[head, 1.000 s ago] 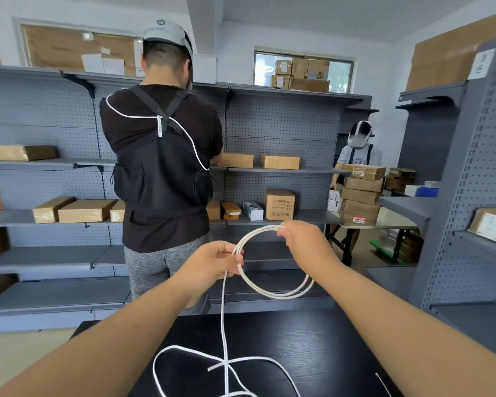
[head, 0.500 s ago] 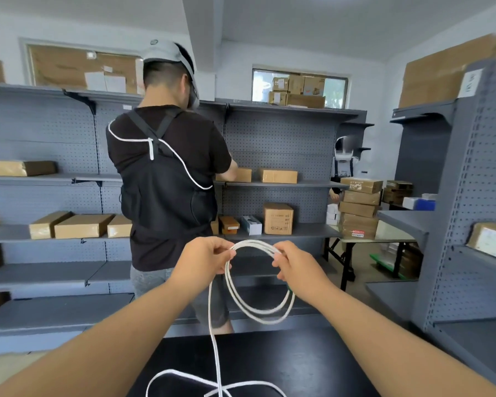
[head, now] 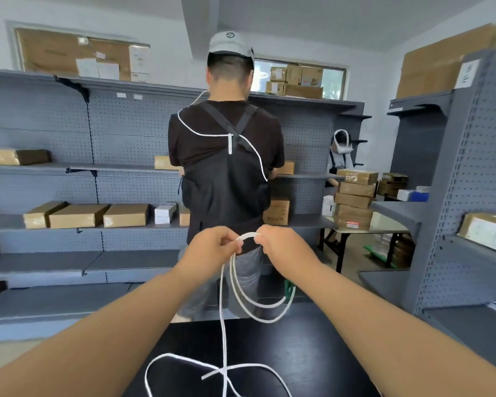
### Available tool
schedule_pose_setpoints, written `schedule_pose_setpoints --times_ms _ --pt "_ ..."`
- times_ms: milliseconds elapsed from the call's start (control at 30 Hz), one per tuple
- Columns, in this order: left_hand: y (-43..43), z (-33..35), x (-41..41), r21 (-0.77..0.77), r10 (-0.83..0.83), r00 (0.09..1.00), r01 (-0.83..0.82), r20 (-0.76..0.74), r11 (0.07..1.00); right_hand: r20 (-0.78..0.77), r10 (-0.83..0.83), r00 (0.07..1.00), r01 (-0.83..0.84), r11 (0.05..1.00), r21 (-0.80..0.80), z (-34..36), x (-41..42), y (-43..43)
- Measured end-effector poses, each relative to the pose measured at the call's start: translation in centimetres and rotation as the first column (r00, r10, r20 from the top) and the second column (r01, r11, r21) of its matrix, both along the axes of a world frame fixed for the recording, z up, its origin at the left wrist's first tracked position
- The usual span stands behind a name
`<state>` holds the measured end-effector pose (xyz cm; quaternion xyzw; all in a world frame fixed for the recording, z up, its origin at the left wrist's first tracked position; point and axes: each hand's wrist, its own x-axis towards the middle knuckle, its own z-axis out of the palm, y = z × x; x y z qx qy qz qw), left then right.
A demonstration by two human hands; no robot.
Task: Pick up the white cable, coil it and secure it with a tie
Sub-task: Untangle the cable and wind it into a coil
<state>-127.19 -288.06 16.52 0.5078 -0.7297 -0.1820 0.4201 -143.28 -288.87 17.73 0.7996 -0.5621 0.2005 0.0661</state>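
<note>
Up top, both hands' fingers pinched on white cable (head: 242, 293); bottom loops cropped.

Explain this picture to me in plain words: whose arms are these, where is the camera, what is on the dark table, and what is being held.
There is no machine here. The camera sits on a person's head, looking forward and down, so the two bare arms are the wearer's own. The left hand and right hand meet and pinch the top of a thin white cable, whose loops hang below them. The rest of the cable trails down onto the black table, lying there loose and uncoiled. No tie is visible on the coil. Behind the table, a person in a black top faces grey metal shelves holding cardboard boxes.
</note>
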Motion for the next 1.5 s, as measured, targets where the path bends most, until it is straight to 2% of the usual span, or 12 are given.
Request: schedule_pose_setpoints --times_ms 100,200,300,500,600,867,1000,1100,1200,1267,1367,1500 --pt "0.5 -0.9 -0.1 0.087 -0.078 0.98 0.095 -0.182 0.992 0.183 -0.008 0.983 0.014 0.999 -0.031 -0.2 -0.5 0.1" --pt "0.9 -1.7 -0.2 0.102 -0.125 0.954 0.158 -0.274 0.982 0.341 0.01 0.94 0.018 0.997 -0.079 -0.1 -1.2 0.3" --pt "1.4 -2.4 -0.6 0.093 -0.144 0.93 0.185 -0.34 0.978 0.575 0.018 0.818 0.016 0.998 -0.054 -0.2 -1.5 0.4" --pt "1.0 -1.7 -0.3 -0.008 -0.093 0.961 0.095 -0.26 0.995 0.752 -0.005 0.659 0.006 1.0 0.001 -1.2 -2.3 0.5" --pt "0.6 -0.7 0.2 -0.022 -0.073 0.986 0.071 -0.151 0.997 0.739 0.008 0.674 -0.05 0.998 0.035 -1.5 -2.7 1.0" --pt "-0.6 1.3 0.8 -0.019 -0.088 0.988 0.091 0.126 0.996 0.442 0.095 0.892 -0.128 0.991 0.045 -1.0 -2.2 1.4" --pt "-0.3 1.8 1.0 0.011 -0.131 0.982 0.131 0.137 0.991 0.179 0.091 0.979 -0.095 0.995 0.011 -0.3 -1.7 1.3" --pt "0.2 1.0 1.1 0.042 -0.149 0.986 0.146 0.08 0.988 0.147 0.075 0.986 -0.072 0.997 -0.023 -0.4 -1.6 1.0" --pt "0.7 -0.8 1.4 0.153 -0.211 0.974 0.222 -0.084 0.963 0.061 0.048 0.997 -0.044 0.997 -0.067 -0.7 -1.9 0.6" --pt "0.9 -1.8 1.6 0.233 -0.26 0.941 0.308 -0.216 0.922 0.128 0.065 0.99 -0.058 0.996 -0.063 -0.6 -2.4 0.5" --pt "0.8 -2.9 2.1 0.29 -0.284 0.912 0.369 -0.296 0.883 0.419 0.104 0.902 -0.106 0.994 -0.021 -0.3 -3.3 0.8" --pt "0.8 -3.3 2.7 0.336 -0.314 0.899 0.41 -0.304 0.848 0.505 0.127 0.853 -0.112 0.992 -0.061 0.0 -3.8 1.1"
